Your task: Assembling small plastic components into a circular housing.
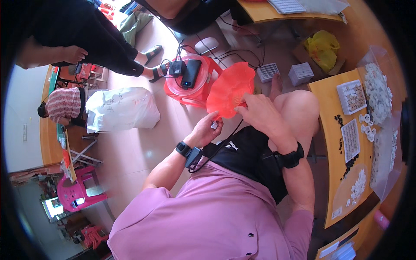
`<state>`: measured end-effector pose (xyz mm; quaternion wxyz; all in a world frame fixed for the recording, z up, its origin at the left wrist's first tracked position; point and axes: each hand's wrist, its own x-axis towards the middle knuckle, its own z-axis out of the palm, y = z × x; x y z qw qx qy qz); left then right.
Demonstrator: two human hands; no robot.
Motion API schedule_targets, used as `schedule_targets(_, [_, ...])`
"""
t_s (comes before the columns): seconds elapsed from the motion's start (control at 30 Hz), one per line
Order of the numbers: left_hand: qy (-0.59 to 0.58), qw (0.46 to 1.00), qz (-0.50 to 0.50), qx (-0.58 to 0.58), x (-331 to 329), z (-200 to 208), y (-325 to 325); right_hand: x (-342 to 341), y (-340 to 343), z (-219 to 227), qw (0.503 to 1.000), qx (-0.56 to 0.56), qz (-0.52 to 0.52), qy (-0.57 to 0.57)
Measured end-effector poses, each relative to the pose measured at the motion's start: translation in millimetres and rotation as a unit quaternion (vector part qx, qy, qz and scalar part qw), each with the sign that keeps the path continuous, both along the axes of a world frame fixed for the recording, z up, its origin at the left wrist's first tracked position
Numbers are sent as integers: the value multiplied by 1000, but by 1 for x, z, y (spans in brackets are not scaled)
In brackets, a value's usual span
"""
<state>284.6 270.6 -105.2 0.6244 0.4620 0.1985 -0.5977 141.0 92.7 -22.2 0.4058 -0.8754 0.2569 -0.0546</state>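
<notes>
Right hand (262, 113) — fingers clamped on red dish (229, 89) edge; left hand (205, 132) — fingers round white piece (214, 125); slack pinch could drop it.

Pale floor (130, 156) (brightly lit), white wall (19, 104), wooden table (328, 104), 1 pink chair (71, 190)

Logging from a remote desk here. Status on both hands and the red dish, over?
Left hand at near rim, holding small whitish piece. Right hand gripping rim. Red dish held up off the lap. Red stool just beyond.
</notes>
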Motion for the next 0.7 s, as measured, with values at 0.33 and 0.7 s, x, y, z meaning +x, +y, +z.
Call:
schedule_targets(0.33, [-172, 980, -71, 74, 85, -106, 153, -26, -36, 14, 969, -20, -122, -212])
schedule_targets(0.7, [-53, 962, -100, 250, 149, -163, 231, -55, -30, 37, 954, 2, -167, -249])
